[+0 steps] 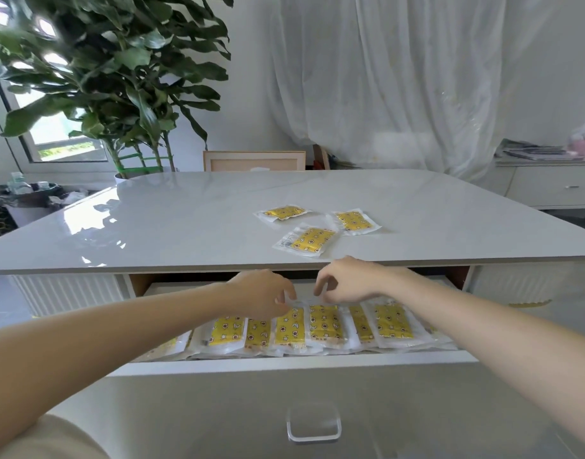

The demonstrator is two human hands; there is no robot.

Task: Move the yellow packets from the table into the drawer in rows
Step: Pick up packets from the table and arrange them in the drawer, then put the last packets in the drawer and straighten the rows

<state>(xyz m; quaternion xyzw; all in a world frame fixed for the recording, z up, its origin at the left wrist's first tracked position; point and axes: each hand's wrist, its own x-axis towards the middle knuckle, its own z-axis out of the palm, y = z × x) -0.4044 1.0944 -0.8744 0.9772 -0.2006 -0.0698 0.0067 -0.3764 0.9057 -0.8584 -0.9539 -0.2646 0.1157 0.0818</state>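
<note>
Three yellow packets in clear wrappers lie on the white table (192,220): one far (284,212), one to the right (354,221), one nearest the edge (309,240). Below, the open drawer (297,362) holds a row of several yellow packets (326,323) side by side. My left hand (263,294) and my right hand (345,281) hover over the back of that row, fingers curled down at the top edge of the middle packets. Whether the fingertips pinch a wrapper is not plain.
A metal handle (313,425) sits on the drawer front. A large potted plant (119,77) stands behind the table's left corner, a chair back (254,160) behind its far edge, and a white sideboard (549,187) at the right.
</note>
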